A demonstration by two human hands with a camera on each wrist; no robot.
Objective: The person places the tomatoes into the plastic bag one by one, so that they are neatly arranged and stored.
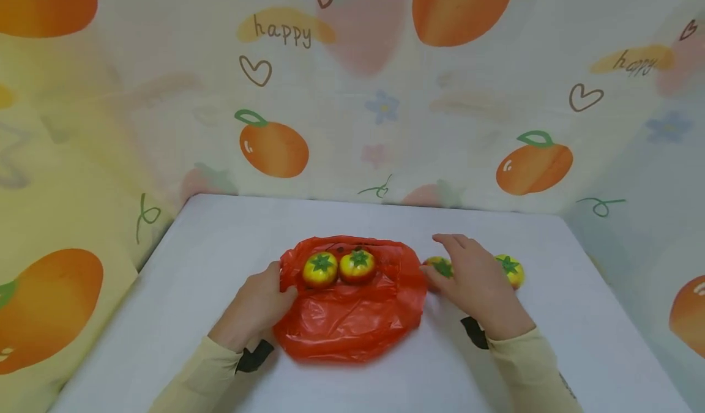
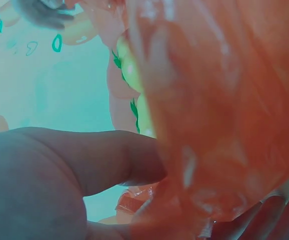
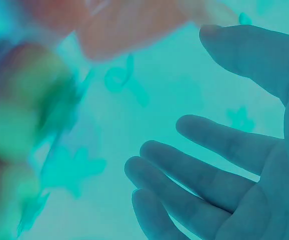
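A red plastic bag (image 1: 352, 330) lies on the white table, with two yellow-and-red toy fruits (image 1: 320, 270) with green star-shaped tops at its opening. My left hand (image 1: 256, 306) grips the bag's left edge; in the left wrist view the thumb lies on the near side of the red film (image 2: 224, 100) and fingertips show beyond it. To the bag's right, my right hand (image 1: 484, 287) has its fingers spread, above and between two more such fruits. One fruit (image 1: 442, 267) is partly hidden by the thumb side, another (image 1: 512, 271) by the hand's outer edge.
The white table (image 1: 220, 229) meets a fruit-patterned cloth (image 1: 352, 125) at the back and sides. Blurred fruits (image 3: 14, 120) and a red patch, probably the bag, appear at the left and top of the right wrist view.
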